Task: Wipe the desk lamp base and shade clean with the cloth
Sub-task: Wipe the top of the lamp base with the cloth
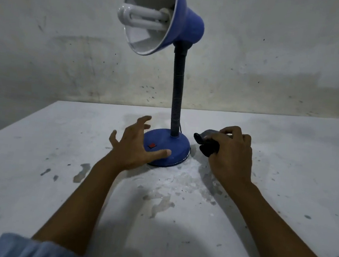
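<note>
A blue desk lamp stands upright near the middle of the white, stained counter (pixel 175 213), slightly toward its far edge. Its round blue base (pixel 174 148) sits flat on the counter and carries a small red rocker switch (pixel 151 145) at about nine o'clock on its top face. A black ribbed flexible neck (pixel 177 91) rises from the far part of the base, nearly vertical. At the top, the blue cone-shaped shade (pixel 183 20) tips toward nine o'clock, its white inner face open to the camera. A white U-shaped tube bulb (pixel 141 16) sticks out of the shade's mouth, pointing the same way.

The left hand (pixel 135 145) is at the base's nine o'clock side, fingers spread wide and holding nothing. Its thumb lies across the near top face of the base, touching it, while the other fingers reach up and outward beside the base. The right hand (pixel 232 156) is just beside the base at three o'clock, apart from it. Its grip is closed around a bunched dark cloth (pixel 207 142), which pokes out from the fingers toward the lamp.

Light blue sleeve cuffs (pixel 30 247) show at the bottom corners, with both forearms bare above them. A rough patch of worn paint (pixel 179 184) spreads over the counter at six o'clock from the base, between the two forearms. Behind the counter at twelve o'clock stands a grey-white wall (pixel 68 43) flecked with dark specks.
</note>
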`<state>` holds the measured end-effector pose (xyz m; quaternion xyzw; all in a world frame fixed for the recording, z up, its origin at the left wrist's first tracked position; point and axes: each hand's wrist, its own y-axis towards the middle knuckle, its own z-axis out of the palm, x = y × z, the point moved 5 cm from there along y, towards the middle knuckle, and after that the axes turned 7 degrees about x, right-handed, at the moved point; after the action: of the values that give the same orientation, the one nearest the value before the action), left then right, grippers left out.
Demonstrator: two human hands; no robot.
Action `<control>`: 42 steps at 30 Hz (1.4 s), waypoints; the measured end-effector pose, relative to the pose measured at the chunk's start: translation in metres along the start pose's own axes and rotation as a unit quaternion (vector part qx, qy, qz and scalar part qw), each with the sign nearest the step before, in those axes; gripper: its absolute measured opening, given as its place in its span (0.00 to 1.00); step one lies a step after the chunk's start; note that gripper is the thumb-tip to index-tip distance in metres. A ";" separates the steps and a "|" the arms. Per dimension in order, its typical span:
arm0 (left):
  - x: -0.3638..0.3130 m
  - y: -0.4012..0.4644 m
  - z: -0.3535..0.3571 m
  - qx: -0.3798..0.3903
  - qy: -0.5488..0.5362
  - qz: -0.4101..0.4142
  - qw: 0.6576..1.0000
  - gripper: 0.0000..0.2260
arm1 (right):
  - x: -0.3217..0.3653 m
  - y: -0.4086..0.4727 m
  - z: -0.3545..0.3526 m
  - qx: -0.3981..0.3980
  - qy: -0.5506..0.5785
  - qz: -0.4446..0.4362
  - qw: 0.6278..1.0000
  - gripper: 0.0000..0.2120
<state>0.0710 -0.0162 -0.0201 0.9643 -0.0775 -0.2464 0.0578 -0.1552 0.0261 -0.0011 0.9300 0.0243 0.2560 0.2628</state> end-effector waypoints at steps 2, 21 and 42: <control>0.004 -0.009 -0.001 -0.037 -0.005 -0.012 0.999 0.46 | 0.003 0.003 0.002 -0.012 -0.009 -0.006 1.000 0.18; 0.004 -0.018 0.001 -0.066 -0.033 -0.012 0.997 0.32 | 0.035 0.057 0.059 0.165 -0.174 -0.067 0.968 0.18; 0.002 -0.021 0.001 -0.052 -0.036 -0.025 0.998 0.33 | 0.029 0.046 0.023 0.046 -0.284 -0.045 0.957 0.11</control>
<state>0.0747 0.0037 -0.0254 0.9520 -0.0428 -0.2863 0.0993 -0.1232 -0.0198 0.0184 0.9734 0.0021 -0.0321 0.2270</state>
